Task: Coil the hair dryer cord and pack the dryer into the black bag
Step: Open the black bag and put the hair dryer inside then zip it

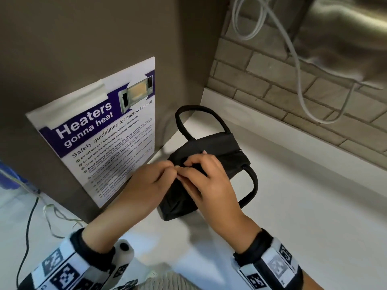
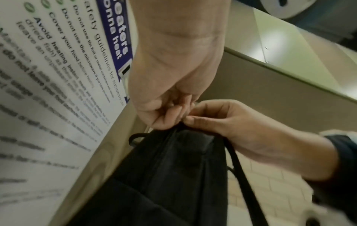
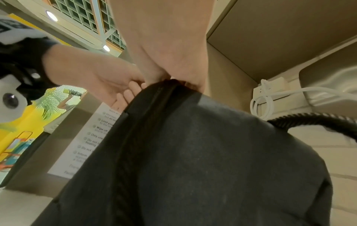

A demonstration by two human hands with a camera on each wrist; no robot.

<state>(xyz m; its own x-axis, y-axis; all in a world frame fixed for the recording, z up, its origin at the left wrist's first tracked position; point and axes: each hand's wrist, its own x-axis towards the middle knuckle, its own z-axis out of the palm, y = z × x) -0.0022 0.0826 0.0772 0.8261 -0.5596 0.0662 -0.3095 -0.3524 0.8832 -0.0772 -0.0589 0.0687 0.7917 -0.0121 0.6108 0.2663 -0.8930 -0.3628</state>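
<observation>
The black bag (image 1: 222, 147) lies on the white counter (image 1: 293, 206), with one loop handle (image 1: 201, 110) at the far side and the other (image 1: 253, 185) at the right. Both hands meet at its near top edge. My left hand (image 1: 172, 168) pinches the fabric at the end of the zip seam (image 2: 173, 116). Right beside it, my right hand (image 1: 189, 166) pinches the same spot with thumb and fingers (image 2: 190, 120). The bag (image 3: 212, 152) bulges, and its zip line (image 3: 139, 122) looks drawn together. Neither the hair dryer nor its cord is in sight.
A brown panel with a microwave safety poster (image 1: 100, 130) stands close on the left of the bag. Behind are a brick wall (image 1: 261, 80), a hanging white cable (image 1: 297, 76) and a steel appliance (image 1: 345, 38). A wall socket (image 3: 274, 88) holds a white plug. A thin black cable (image 1: 29, 222) runs at far left.
</observation>
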